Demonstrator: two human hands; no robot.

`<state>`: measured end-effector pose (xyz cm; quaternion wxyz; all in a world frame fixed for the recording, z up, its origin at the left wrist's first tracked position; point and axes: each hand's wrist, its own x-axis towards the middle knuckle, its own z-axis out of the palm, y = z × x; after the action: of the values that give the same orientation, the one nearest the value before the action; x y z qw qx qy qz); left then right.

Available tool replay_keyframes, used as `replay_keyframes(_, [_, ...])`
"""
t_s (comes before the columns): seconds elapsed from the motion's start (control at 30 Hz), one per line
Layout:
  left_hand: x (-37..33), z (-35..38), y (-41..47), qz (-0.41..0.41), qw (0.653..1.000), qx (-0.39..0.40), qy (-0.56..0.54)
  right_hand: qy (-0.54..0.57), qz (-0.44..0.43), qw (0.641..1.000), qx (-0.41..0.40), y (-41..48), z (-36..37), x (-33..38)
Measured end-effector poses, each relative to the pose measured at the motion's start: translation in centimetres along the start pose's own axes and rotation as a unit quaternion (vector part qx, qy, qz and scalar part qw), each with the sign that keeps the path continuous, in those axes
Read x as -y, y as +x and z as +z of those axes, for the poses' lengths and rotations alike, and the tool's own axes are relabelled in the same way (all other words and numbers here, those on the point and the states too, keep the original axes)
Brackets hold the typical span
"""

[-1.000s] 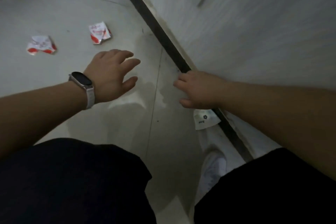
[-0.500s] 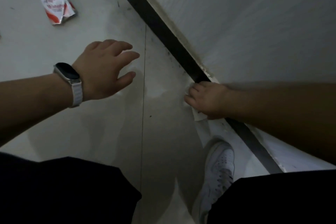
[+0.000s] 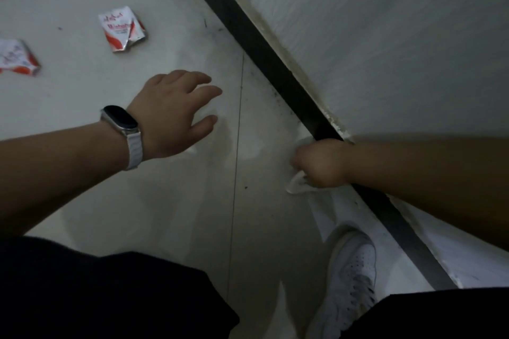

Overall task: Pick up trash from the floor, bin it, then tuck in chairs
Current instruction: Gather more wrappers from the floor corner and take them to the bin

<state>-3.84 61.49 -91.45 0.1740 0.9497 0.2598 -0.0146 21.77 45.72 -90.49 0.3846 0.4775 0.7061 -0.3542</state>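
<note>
My right hand (image 3: 322, 164) is down at the floor beside the black skirting and its curled fingers grip a white piece of paper (image 3: 296, 186), whose edge sticks out below the hand. My left hand (image 3: 172, 111), with a watch on the wrist, hovers over the tiles with fingers spread and holds nothing. A crumpled red-and-white wrapper (image 3: 121, 29) lies on the floor beyond the left hand. A second red-and-white wrapper (image 3: 16, 59) lies at the left edge of the view.
A white wall (image 3: 385, 36) with a black skirting strip (image 3: 275, 63) runs diagonally on the right. My white shoe (image 3: 349, 278) stands close to the skirting, and my dark-clothed knees fill the bottom of the view. The floor is pale tile.
My right hand has closed round the white paper by the skirting and bunched it. The view has shifted so both wrappers show again. My left hand stays spread above the floor.
</note>
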Motion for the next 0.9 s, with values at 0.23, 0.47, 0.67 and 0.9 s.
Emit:
replay_keyframes(0.23, [3.0,-1.5,-1.4,-0.054,0.998,-0.034,0.007,0.246,0.025,0.946,-0.21,2.1,-9.3,3.2])
replay_keyframes(0.47, [10.3,-2.7,-4.3,-0.205,0.975,-0.079,0.0,0.307,0.021,0.892,-0.331,3.8,-16.7,5.2])
replay_keyframes(0.67, [16.2,-3.5,-6.7,-0.381,0.918,-0.113,0.006,0.334,0.015,0.862,-0.38,5.8,-21.6,7.0])
replay_keyframes(0.9, [19.3,-2.2,-8.3,-0.484,0.873,-0.032,-0.054,0.336,0.004,0.849,-0.408,7.3,-24.8,8.7])
